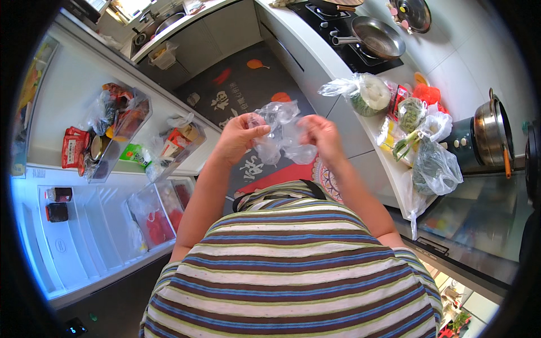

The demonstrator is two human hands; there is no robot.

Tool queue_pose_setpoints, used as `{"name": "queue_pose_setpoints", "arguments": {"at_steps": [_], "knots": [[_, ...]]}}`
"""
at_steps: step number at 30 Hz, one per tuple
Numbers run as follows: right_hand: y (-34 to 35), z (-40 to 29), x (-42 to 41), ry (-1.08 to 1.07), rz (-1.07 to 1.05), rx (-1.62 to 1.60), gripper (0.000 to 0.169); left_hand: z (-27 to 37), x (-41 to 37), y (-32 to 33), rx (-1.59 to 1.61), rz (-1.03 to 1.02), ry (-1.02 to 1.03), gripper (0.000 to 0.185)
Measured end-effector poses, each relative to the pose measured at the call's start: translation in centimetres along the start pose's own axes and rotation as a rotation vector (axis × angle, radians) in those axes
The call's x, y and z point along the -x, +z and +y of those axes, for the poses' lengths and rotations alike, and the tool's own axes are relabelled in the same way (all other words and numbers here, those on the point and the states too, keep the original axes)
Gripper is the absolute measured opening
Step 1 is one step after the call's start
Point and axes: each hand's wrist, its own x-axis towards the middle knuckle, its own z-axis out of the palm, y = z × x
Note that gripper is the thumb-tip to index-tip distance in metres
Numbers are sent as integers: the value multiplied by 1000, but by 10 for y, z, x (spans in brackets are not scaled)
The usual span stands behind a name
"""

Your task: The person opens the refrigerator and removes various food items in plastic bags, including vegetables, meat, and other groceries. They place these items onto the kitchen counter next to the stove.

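Observation:
A crumpled clear plastic bag (277,131) hangs between both hands in front of the striped shirt. My left hand (243,137) pinches its left side between thumb and fingers. At its right side is my right hand (319,135), slightly blurred, with the fingertips closed on the thin plastic. Whether anything lies inside the bag cannot be told; it looks see-through and bunched. Below it are the dark printed floor mat (211,82) and a red patterned mat (291,173).
An open refrigerator (80,236) with filled door bins stands at left. On the right counter (338,72) lie bagged vegetables (437,162) and a bagged round pale vegetable (372,95), near a frying pan (378,38) on the hob and a steel pot (490,131).

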Motion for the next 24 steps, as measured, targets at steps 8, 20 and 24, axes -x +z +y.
{"name": "queue_pose_setpoints", "arguments": {"at_steps": [8, 20, 24], "knots": [[-62, 7, 13, -35, 535, -607, 15, -11, 20, -69, -999, 266, 428, 17], [-101, 25, 21, 247, 456, 365, 30, -53, 19, -99, -473, 280, -109, 15], [-69, -14, -29, -9, 356, 503, 42, -36, -12, -115, -772, 399, 166, 15]]}}
